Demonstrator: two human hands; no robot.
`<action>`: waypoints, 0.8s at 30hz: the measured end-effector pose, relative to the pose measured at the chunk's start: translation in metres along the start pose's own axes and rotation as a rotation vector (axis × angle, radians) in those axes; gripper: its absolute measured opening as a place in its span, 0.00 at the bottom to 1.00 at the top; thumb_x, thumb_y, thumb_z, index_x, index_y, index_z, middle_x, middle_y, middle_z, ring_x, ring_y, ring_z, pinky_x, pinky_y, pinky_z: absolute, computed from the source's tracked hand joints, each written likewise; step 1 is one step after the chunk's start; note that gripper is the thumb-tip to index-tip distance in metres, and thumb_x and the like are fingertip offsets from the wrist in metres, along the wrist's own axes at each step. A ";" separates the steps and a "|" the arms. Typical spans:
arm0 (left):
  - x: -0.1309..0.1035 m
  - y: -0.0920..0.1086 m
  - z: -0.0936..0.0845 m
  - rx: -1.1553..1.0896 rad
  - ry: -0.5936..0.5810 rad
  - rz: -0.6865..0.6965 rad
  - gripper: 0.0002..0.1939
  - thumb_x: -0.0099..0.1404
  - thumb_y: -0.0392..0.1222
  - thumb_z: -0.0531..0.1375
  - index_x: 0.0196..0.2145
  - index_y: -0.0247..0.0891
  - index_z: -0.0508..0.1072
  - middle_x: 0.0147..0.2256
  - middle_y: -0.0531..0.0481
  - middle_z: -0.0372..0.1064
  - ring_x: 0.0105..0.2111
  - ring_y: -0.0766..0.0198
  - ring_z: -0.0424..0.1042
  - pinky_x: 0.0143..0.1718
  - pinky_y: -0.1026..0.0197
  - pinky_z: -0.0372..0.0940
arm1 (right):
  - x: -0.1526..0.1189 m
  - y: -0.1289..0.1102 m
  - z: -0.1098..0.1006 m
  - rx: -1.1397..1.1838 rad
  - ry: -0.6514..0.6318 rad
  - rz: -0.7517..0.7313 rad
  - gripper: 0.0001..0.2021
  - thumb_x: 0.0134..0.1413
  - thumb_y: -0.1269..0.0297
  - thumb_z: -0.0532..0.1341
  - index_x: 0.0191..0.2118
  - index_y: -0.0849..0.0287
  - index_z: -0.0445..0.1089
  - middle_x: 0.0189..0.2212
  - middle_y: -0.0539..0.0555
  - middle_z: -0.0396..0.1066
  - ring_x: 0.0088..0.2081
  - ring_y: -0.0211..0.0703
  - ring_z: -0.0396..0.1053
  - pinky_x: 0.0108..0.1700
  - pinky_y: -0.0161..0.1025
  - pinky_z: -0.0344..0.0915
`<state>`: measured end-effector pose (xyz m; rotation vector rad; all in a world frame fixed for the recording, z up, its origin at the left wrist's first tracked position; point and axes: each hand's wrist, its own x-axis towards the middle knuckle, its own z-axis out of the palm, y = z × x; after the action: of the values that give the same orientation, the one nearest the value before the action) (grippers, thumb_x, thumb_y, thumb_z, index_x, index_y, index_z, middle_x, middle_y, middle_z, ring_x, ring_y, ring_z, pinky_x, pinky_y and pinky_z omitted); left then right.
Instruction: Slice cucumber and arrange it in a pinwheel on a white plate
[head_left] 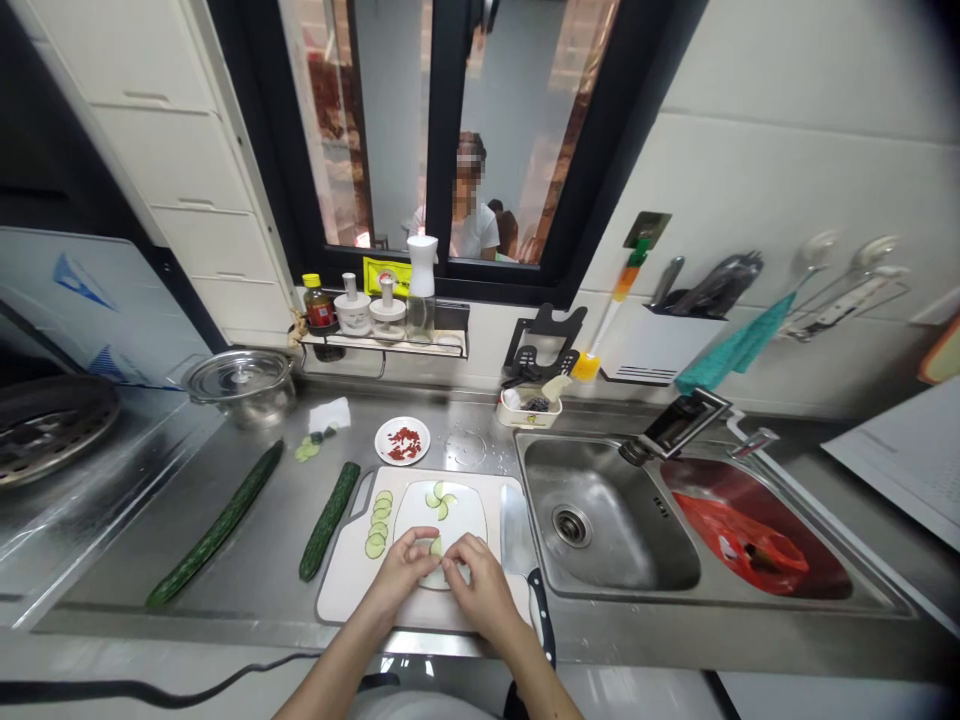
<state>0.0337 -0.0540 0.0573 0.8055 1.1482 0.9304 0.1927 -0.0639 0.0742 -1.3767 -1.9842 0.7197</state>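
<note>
My left hand (409, 568) and my right hand (478, 580) meet over the near part of a white squarish plate (474, 512). Between their fingertips is a pale green cucumber slice (436, 547), pinched from both sides. Farther back on that plate, several cut cucumber slices (441, 499) lie fanned out like a pinwheel. The plate rests on a light cutting board (346, 585). A column of overlapping round cucumber slices (378, 526) lies on the board's left side. Along its right side lies a knife (515, 530) with a black handle, blade pointing away from me.
Left of the board lie a shorter cucumber (328, 522) and a longer cucumber (221, 525). Behind it stands a small plate (381, 441) of red bits. A lidded steel pot (244, 385) is back left; a double sink (611, 520) is right. Beyond the window sits a person (474, 230).
</note>
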 end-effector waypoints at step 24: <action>0.008 -0.005 0.017 0.200 -0.012 0.277 0.20 0.54 0.40 0.60 0.46 0.36 0.68 0.26 0.57 0.59 0.26 0.70 0.60 0.31 0.66 0.57 | 0.009 0.030 0.018 0.384 0.049 0.360 0.08 0.44 0.61 0.54 0.20 0.58 0.62 0.19 0.47 0.60 0.25 0.36 0.57 0.30 0.33 0.55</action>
<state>0.0520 -0.0500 0.0540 1.1525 1.1501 1.0460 0.1951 -0.0483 0.0421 -1.5030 -1.4715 1.1494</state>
